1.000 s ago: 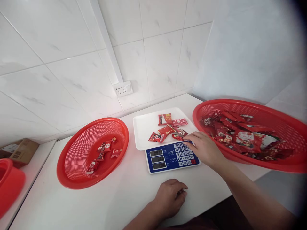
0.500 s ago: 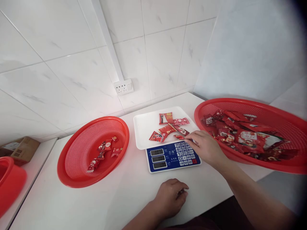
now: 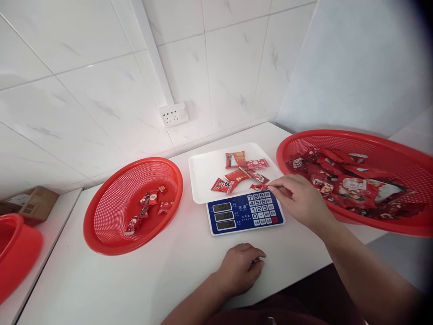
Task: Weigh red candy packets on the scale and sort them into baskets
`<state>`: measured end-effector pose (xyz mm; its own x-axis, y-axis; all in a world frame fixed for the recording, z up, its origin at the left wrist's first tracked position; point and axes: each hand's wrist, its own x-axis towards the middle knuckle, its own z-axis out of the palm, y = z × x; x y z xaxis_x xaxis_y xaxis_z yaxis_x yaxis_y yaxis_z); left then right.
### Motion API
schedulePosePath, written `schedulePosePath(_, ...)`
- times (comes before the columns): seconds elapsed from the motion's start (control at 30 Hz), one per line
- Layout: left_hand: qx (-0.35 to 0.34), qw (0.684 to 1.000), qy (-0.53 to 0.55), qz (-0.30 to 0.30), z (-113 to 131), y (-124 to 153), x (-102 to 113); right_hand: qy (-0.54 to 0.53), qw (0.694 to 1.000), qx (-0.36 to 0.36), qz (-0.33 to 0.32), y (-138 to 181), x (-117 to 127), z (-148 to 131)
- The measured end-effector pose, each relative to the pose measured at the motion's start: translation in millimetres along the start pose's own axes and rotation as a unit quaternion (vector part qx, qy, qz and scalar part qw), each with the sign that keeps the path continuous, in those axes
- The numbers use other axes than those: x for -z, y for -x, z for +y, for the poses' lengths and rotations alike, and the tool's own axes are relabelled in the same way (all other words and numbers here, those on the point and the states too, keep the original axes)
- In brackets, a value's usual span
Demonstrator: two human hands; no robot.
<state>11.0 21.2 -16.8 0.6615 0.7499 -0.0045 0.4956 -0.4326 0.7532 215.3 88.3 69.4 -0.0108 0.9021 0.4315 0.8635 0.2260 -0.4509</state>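
Note:
My right hand (image 3: pixel 301 198) is at the right front corner of the white weighing tray (image 3: pixel 203 169), its thumb and forefinger pinching a small red sweet packet (image 3: pixel 259 187) that lies at the tray's edge. Several other red wrapped sweets (image 3: pixel 237 175) lie loosely grouped on the tray. Below the tray, the blue keypad and displays of the digital scale (image 3: pixel 245 212) face me. My left hand (image 3: pixel 241 268) rests on the table in front of the scale, loosely curled, with thumb and forefinger apart and nothing visible in it.
On the right stands a large red basket (image 3: pixel 355 133) heaped with red packets. A second red basket (image 3: pixel 101 212) on the left holds several sweets. Farther left are another red container (image 3: pixel 23 257) and a cardboard box (image 3: pixel 39 204). A socket (image 3: pixel 173 114) is on the tiled wall.
The view has tilted slightly, so things sit a little higher in the picture. My right hand has drawn slightly right, and the top display's reading has changed. My left hand stays put.

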Motion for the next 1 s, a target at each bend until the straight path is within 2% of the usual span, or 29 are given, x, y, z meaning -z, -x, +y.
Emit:
schedulePosePath(0.3, 0.003, 1.000, -0.011, -0.008, 1.1, 0.6, -0.3, 0.004, 1.000, 0.002, -0.006, 2.8, 0.5, 1.1)
schedulePosePath(0.57, 0.008, 1.000, -0.007, -0.010, 1.2, 0.6, -0.3, -0.022, 0.999, -0.029, 0.001, 5.8, 6.6, 0.7)
schedulePosePath(1.0, -0.003, 1.000, -0.001, 0.000, 0.6, 1.7, -2.1, -0.029, 0.999, -0.023, 0.000, -1.0, -1.9, -6.4)
